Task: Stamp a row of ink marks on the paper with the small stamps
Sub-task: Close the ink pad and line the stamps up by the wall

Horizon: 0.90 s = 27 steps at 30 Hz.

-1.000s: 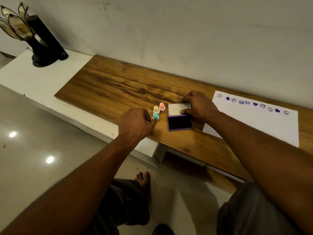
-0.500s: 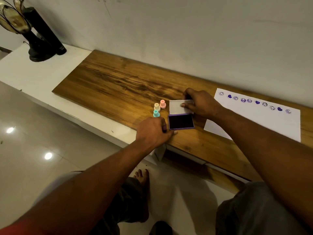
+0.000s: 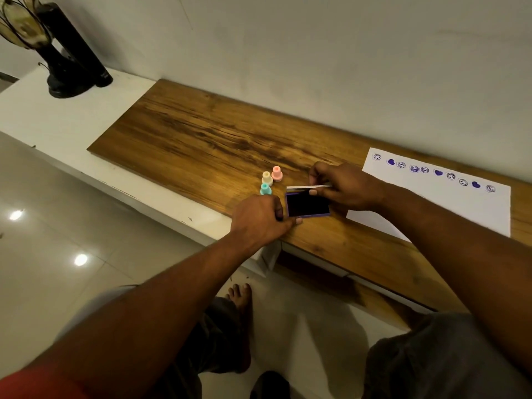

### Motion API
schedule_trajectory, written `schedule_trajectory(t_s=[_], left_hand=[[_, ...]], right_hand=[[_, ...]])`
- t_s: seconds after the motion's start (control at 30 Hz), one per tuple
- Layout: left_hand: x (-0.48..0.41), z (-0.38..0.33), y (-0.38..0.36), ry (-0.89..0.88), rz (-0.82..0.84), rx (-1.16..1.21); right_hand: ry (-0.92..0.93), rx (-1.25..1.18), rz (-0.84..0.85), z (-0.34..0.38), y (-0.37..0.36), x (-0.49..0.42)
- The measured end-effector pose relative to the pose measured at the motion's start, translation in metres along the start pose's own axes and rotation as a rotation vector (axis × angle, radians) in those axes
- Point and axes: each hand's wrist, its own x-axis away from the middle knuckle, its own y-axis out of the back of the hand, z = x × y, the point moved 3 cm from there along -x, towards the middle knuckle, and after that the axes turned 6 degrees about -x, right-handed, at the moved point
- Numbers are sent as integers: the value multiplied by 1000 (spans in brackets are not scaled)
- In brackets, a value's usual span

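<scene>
Two hands near the desk's [image 3: 201,145] front edge: left hand [image 3: 259,218] clasps the ink pad [image 3: 308,204]; right hand [image 3: 345,185] pinches its half-raised lid [image 3: 305,186]. Lower squarely, base steadied.

A single head-worn view looks forward and down, close above the wooden table's [image 3: 201,145] near edge, facing the wall [image 3: 316,67]; its left end seems slightly blurred.

3 upright stamps [image 3: 267,177] beside ink pad [image 3: 308,204]

Dim warm light, glare spots on the floor [image 3: 43,240] (edges bend, slightly soft).
</scene>
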Motion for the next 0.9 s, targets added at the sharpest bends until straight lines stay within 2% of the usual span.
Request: schedule_trajectory(t_s=[0.3, 0.7, 0.9], left_hand=[[-1, 0, 2, 11, 22, -10], [-4, 1, 0, 17, 25, -20], [-5, 0, 0, 17, 43, -18]], right_hand=[[65, 48, 73, -3, -6, 8], [110, 74, -29, -3, -13, 14], [125, 111, -21, -5, -18, 20]])
